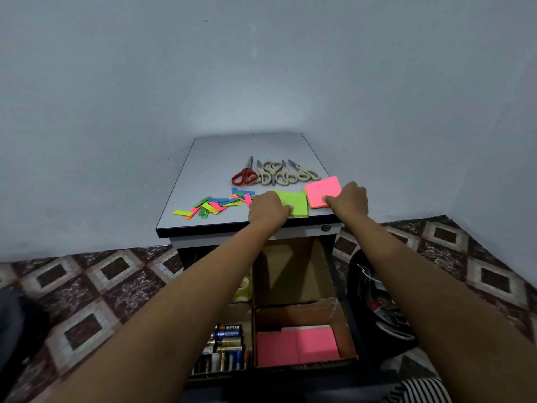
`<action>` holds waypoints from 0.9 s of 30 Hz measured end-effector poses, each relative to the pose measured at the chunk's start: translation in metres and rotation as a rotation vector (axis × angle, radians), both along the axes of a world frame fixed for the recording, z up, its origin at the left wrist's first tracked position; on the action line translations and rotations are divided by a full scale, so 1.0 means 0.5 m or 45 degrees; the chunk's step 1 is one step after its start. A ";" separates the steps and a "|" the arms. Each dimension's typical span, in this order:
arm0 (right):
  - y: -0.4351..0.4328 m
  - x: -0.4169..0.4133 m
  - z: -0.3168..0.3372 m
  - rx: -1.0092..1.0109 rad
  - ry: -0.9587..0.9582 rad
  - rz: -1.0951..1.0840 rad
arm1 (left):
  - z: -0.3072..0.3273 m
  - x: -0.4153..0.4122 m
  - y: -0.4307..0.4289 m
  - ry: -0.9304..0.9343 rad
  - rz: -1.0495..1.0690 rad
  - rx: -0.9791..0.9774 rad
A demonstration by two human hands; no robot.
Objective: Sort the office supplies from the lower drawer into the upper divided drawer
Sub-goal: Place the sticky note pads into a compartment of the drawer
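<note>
The counter [220, 158] is smooth, matt grey laminate. The scissors [247, 173] have metal blades and glossy plastic handles. The notes [297, 202] are matt neon paper. The dividers [290, 271] are rough brown cardboard; the batteries [228, 343] gleam.

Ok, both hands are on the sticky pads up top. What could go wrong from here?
The green pad in the left hand sits at the edge of the cabinet top; it could slip into the wrong compartment of the open drawer. The left hand could sweep the loose flags beside it off.
</note>
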State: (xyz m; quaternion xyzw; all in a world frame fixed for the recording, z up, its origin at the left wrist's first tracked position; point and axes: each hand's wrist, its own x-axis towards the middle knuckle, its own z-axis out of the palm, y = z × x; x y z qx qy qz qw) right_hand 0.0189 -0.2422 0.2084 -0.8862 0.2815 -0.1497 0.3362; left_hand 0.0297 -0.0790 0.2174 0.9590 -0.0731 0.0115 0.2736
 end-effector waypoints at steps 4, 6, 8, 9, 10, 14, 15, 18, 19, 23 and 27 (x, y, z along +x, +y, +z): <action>0.004 -0.007 0.010 0.076 -0.239 0.065 | 0.009 0.002 -0.004 -0.033 0.017 -0.173; 0.008 -0.015 0.017 0.177 -0.343 0.079 | 0.013 0.007 -0.005 0.035 0.068 -0.331; 0.011 -0.023 0.023 0.280 -0.413 0.057 | 0.022 0.009 -0.004 0.146 0.139 -0.588; 0.010 -0.027 0.026 0.337 -0.440 0.043 | 0.026 0.011 -0.003 0.210 0.178 -0.744; 0.009 -0.032 0.027 0.415 -0.463 0.029 | 0.028 0.015 0.001 0.274 0.194 -0.885; 0.005 -0.071 0.020 0.829 -0.517 0.012 | 0.048 -0.017 0.030 0.469 0.130 -1.337; 0.006 -0.087 0.016 0.914 -0.526 0.035 | 0.052 -0.034 0.041 0.505 0.113 -1.416; 0.017 -0.148 -0.001 1.110 -0.521 0.131 | 0.033 -0.095 0.080 0.609 0.084 -1.558; 0.021 -0.168 -0.010 1.172 -0.506 0.160 | 0.020 -0.115 0.094 0.655 0.071 -1.574; 0.054 -0.251 -0.064 1.230 -0.352 0.285 | -0.062 -0.192 0.144 0.748 0.121 -1.561; 0.089 -0.315 -0.109 1.044 -0.074 0.363 | -0.140 -0.254 0.186 0.771 0.233 -1.554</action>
